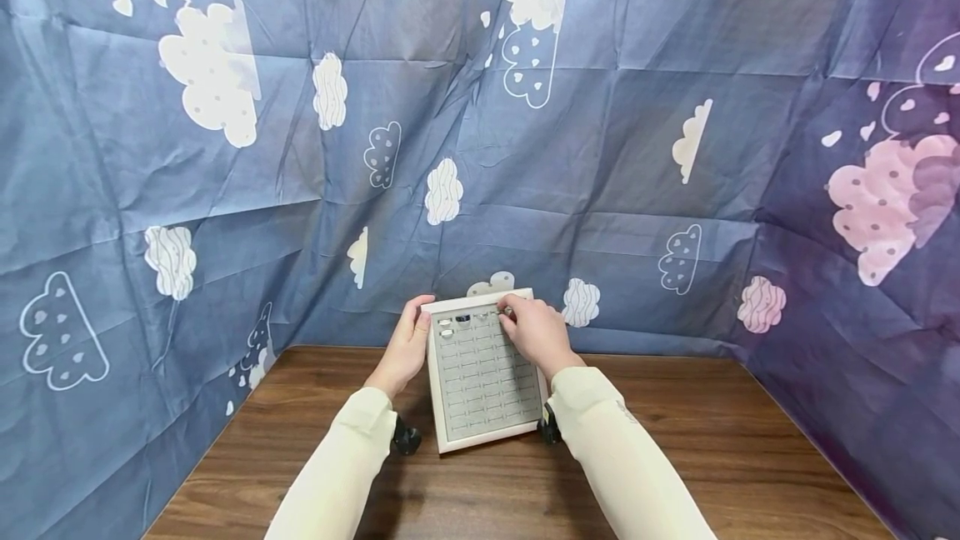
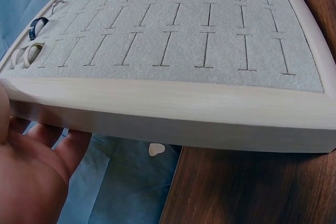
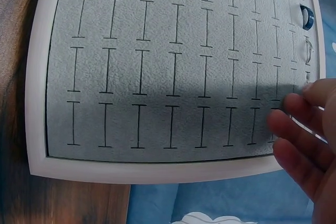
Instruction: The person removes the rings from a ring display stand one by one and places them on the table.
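Note:
A ring display tray [image 1: 491, 373] with a pale frame and grey slotted padding stands tilted on the table. My left hand [image 1: 405, 348] grips its upper left side, thumb at the front and fingers behind the frame. My right hand [image 1: 538, 332] is at the top row, thumb and fingertips pinching a small silver ring at a slot there; the fingers hide most of it. Along that row sit a dark blue ring [image 3: 307, 17], a thin silver ring [image 3: 308, 51] and a wide silver band [image 1: 446, 322]. Another silver band [image 1: 447, 333] sits in the row below.
The brown wooden table [image 1: 675, 423] lies under the tray. A blue curtain [image 1: 480, 148] with cloud prints hangs right behind the tray and along both sides. Dark wrist devices show at the left cuff [image 1: 407, 437] and right cuff [image 1: 551, 423].

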A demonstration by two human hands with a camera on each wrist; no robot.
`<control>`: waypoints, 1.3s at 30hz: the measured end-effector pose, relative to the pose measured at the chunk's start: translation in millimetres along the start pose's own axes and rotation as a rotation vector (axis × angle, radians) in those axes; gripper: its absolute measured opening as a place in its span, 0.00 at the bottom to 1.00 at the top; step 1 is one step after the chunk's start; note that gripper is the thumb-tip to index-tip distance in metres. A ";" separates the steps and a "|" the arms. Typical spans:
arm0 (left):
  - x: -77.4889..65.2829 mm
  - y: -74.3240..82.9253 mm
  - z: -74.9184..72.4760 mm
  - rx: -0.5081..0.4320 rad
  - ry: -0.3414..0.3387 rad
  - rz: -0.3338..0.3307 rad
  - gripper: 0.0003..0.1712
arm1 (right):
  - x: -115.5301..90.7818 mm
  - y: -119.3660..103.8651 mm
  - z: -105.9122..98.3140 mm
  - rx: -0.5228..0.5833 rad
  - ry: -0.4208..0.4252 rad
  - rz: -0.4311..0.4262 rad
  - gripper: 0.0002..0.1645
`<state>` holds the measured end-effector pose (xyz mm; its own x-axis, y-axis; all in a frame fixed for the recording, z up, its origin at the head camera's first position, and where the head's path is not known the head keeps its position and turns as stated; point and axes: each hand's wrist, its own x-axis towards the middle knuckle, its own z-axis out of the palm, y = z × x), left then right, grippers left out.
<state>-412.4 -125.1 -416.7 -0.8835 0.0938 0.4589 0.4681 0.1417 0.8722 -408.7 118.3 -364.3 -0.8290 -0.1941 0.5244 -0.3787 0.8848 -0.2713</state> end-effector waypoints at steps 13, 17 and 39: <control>-0.7 -0.6 -0.4 -0.002 0.000 0.010 0.22 | 4.6 0.5 -1.0 -0.071 0.009 -0.063 0.02; -0.6 -0.5 -0.5 -0.003 0.004 0.018 0.21 | 5.1 -0.6 -0.2 -0.105 0.003 -0.094 0.03; 0.6 -1.9 -0.5 0.013 -0.003 0.007 0.22 | 3.6 1.0 5.1 -0.217 0.072 -0.227 0.06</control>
<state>-413.8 -125.8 -417.9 -0.8800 0.0979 0.4648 0.4748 0.1534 0.8666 -414.2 116.3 -366.8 -0.6994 -0.3734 0.6094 -0.4480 0.8934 0.0333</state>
